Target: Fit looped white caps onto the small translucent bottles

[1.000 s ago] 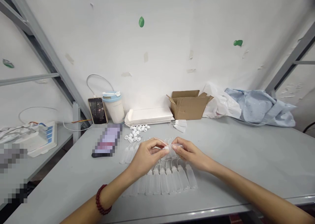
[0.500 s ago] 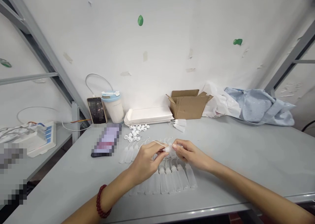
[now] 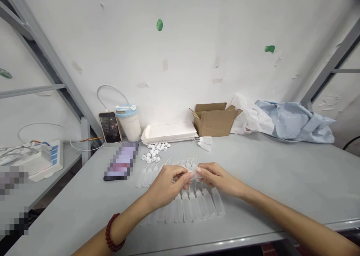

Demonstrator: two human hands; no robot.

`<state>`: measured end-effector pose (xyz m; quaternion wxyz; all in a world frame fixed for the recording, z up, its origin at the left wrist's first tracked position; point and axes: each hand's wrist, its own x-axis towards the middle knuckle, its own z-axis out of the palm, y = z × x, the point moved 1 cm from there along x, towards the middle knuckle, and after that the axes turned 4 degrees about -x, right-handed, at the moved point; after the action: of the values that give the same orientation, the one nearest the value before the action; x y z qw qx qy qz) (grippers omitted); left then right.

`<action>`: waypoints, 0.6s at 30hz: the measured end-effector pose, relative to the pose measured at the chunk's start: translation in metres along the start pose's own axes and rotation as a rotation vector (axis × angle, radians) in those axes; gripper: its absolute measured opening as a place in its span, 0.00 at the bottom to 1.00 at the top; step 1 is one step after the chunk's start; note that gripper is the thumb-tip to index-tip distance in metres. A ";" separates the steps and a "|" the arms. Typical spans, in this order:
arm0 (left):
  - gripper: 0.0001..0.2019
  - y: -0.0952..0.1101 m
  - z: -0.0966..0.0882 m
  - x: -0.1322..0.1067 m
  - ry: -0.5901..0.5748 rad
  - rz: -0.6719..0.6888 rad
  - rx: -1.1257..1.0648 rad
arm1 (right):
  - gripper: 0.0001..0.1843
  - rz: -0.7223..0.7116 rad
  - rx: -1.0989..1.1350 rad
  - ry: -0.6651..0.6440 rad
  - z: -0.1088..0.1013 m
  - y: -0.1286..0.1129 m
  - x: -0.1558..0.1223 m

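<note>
My left hand [image 3: 170,182] is closed, thumb and fingertips pinched at the cap end of a small translucent plastic bottle [image 3: 194,169]. Fingers hide most of that cap. Close beside it, my right hand [image 3: 216,177] grips the bottle's body between thumb and fingers. Under and in front of both hands lies a row of similar bottles [image 3: 185,207] with thin curved tubes at their tops. Another row of bottles [image 3: 147,176] lies behind, partly covered by my left hand. Several loose white caps [image 3: 152,154] are scattered farther back.
At the back stand a phone [image 3: 110,127], a lidded cup [image 3: 128,124], a stack of white trays [image 3: 170,131] and an open cardboard box [image 3: 213,122]. A few tubed pieces [image 3: 205,143] lie before the box. Plastic bags [image 3: 292,121] sit right; another phone [image 3: 122,161] lies left.
The fingers of my left hand have closed over the white cap that showed between them before. My right hand has stayed nearly in place.
</note>
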<state>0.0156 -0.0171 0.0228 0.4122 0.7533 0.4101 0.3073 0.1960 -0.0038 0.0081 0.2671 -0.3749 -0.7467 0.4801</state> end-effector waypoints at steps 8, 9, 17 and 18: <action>0.08 -0.005 0.001 -0.002 0.098 0.294 0.171 | 0.25 0.024 0.022 -0.040 0.000 0.005 0.000; 0.08 -0.006 0.001 -0.002 0.107 0.315 0.168 | 0.25 0.028 0.038 -0.046 0.000 0.006 0.000; 0.09 0.000 -0.003 0.002 0.063 0.057 -0.087 | 0.23 -0.030 -0.086 0.062 0.000 0.004 0.000; 0.10 0.000 -0.004 0.002 0.043 0.014 -0.140 | 0.22 -0.065 -0.152 0.095 -0.001 0.002 -0.001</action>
<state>0.0136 -0.0136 0.0252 0.4528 0.7187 0.3911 0.3542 0.1973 -0.0034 0.0063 0.2885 -0.3920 -0.7793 0.3946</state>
